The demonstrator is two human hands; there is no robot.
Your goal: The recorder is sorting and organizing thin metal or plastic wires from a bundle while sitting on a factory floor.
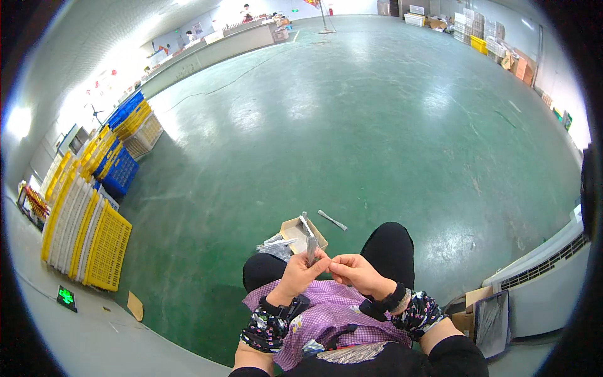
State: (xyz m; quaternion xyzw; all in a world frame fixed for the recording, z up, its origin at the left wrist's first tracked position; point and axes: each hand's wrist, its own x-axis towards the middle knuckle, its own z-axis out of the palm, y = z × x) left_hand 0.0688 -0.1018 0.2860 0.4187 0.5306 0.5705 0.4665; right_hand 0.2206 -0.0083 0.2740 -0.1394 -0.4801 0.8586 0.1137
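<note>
My left hand (pixel 301 274) is closed round a bundle of thin grey strips (pixel 311 244), which points up and away from me. The fingertips of my right hand (pixel 360 274) are pinched together against the left fingers; whatever lies between them is too small to make out. Just beyond the bundle, an open cardboard box (pixel 293 230) sits on the floor with strips leaning in it. To its left lies a heap of clear wrapped packs (pixel 274 247). Across my lap, on a purple checked apron (pixel 333 308), rests a pile of loose silvery strips (pixel 353 354).
Another tied bundle of strips (pixel 332 220) lies on the green floor (pixel 352 138) past the box. Stacked yellow, white and blue crates (pixel 88 235) stand at the left. A white appliance with a vent (pixel 534 276) is on the right, beside a small carton (pixel 465 322).
</note>
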